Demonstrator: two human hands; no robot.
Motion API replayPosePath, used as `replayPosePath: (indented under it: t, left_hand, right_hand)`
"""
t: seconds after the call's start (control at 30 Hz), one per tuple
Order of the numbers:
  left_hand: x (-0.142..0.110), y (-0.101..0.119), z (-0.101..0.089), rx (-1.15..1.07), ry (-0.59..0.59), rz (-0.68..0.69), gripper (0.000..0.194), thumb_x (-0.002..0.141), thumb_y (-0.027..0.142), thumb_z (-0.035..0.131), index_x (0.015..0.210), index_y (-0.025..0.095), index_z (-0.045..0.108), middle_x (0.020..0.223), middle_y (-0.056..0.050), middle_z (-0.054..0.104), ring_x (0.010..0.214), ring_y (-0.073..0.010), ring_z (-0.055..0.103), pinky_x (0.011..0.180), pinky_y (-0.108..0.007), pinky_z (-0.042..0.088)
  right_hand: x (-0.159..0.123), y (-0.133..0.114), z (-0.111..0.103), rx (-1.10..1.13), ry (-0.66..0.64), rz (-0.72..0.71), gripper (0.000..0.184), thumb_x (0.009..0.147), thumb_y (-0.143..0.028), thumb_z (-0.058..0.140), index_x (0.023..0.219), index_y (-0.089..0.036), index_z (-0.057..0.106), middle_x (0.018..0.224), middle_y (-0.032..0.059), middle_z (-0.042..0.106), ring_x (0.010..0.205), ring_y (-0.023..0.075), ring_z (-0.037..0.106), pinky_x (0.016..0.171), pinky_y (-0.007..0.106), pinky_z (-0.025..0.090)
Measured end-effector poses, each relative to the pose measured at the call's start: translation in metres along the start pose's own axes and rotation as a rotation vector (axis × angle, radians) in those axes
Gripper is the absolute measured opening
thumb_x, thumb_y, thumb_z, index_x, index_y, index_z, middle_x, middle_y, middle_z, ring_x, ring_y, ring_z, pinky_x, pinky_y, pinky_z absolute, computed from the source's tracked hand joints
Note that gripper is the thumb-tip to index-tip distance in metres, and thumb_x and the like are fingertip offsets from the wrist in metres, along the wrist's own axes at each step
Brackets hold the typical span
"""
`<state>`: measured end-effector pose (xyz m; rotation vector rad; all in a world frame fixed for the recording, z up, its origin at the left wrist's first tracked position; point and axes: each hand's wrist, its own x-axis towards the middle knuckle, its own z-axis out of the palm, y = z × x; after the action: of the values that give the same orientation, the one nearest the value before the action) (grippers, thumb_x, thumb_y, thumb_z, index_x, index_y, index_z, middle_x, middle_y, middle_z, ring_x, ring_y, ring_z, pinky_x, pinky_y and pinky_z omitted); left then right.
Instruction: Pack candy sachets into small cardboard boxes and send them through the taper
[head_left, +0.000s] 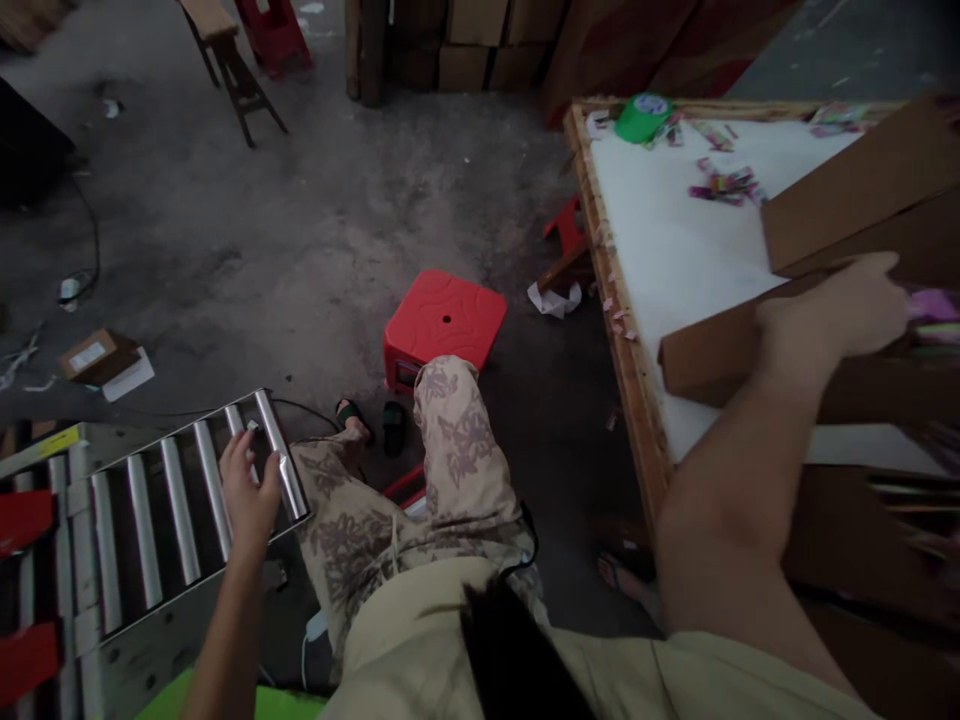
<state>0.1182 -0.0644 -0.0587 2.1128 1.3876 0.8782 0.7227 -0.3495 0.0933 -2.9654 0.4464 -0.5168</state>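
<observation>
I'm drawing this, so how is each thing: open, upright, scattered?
Cardboard box: open
Right hand: at that box, grip unclear
Roller conveyor: motion unclear
Left hand: open, over that conveyor
Small packets: scattered on the white table
Red stool: upright

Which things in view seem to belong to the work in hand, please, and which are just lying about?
Probably part of the work:
cardboard box at the right hand
pink packets beside that hand
roller conveyor beneath the left hand

Probably just lying about:
small carton on the floor
white scrap
red plastic stool
</observation>
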Motion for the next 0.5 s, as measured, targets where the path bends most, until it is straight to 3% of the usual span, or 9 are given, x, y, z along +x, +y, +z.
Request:
replayPosePath:
  t: [0.07,0.2,0.3,0.37,0.43,0.5]
  left_hand:
    - [-0.001,0.019,0.012,-0.065,-0.037,0.002,0.051,0.086,0.044,0.063,0.131,0.021,0.057,0.143,-0.015,0.05,0.133,-0.029,0.051,0.102,-0.045,0.053]
    - [0.007,0.083,0.054,-0.271,-0.186,-0.011,0.045,0.088,0.048,0.06,0.124,0.022,0.06,0.133,-0.012,0.059,0.123,-0.0257,0.058,0.103,-0.044,0.052]
    - [0.025,0.151,0.106,-0.619,-0.449,-0.042,0.056,0.085,0.058,0.062,0.129,0.022,0.058,0.137,-0.012,0.058,0.126,-0.0266,0.057,0.11,-0.046,0.046]
    - [0.043,0.19,0.144,-0.88,-0.679,-0.16,0.069,0.084,0.069,0.055,0.133,0.019,0.055,0.141,-0.015,0.056,0.131,-0.0295,0.054,0.111,-0.047,0.045]
    - [0.06,0.213,0.173,-1.053,-0.93,-0.346,0.086,0.083,0.083,0.036,0.131,0.014,0.056,0.137,-0.021,0.058,0.129,-0.0343,0.056,0.107,-0.052,0.047]
    - [0.071,0.214,0.186,-1.142,-1.062,-0.435,0.097,0.081,0.089,0.021,0.126,0.012,0.059,0.13,-0.024,0.062,0.125,-0.0375,0.058,0.102,-0.055,0.049]
  right_hand:
    - [-0.001,-0.02,-0.016,0.045,-0.065,0.103,0.102,0.045,-0.005,0.095,0.136,-0.013,0.05,0.122,0.0329,0.058,0.121,0.0382,0.057,0.095,0.052,0.044]
    - [-0.024,-0.044,-0.049,0.215,-0.067,-0.108,0.102,0.047,-0.016,0.098,0.137,-0.017,0.049,0.132,0.0248,0.055,0.128,0.0351,0.052,0.102,0.05,0.041]
    - [-0.07,-0.051,-0.081,0.33,-0.058,-0.382,0.087,0.062,-0.017,0.092,0.137,-0.017,0.05,0.13,0.0181,0.059,0.125,0.0344,0.054,0.104,0.049,0.042]
    - [-0.113,-0.052,-0.108,0.399,-0.046,-0.596,0.077,0.069,-0.018,0.087,0.136,-0.017,0.051,0.123,0.0154,0.063,0.12,0.0346,0.058,0.1,0.049,0.044]
    - [-0.158,-0.05,-0.132,0.456,-0.061,-0.852,0.069,0.075,-0.019,0.081,0.136,-0.019,0.05,0.112,0.0119,0.066,0.107,0.0322,0.063,0.091,0.044,0.049]
    - [-0.202,-0.046,-0.149,0.506,-0.09,-1.135,0.06,0.08,-0.017,0.072,0.136,-0.02,0.049,0.101,0.0082,0.067,0.091,0.0271,0.065,0.08,0.038,0.051]
